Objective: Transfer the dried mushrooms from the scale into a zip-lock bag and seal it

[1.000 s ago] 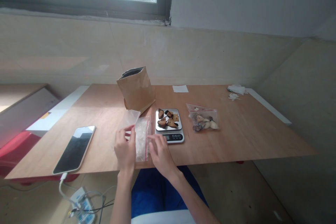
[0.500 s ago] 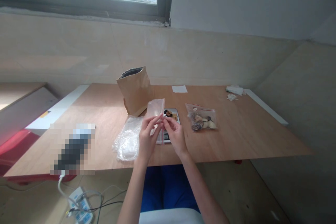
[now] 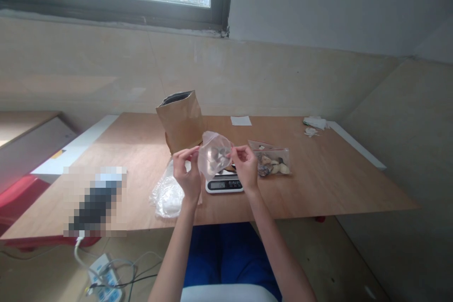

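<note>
Above the digital scale, left hand at nine o'clock and right hand at three pinch a translucent plastic bag.

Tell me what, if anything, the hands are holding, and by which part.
A clear plastic bag: the left hand pinches it at its left side, the right hand at its right side.

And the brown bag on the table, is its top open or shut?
The brown bag is open: its top edges stand apart and the dark inside shows.
</note>
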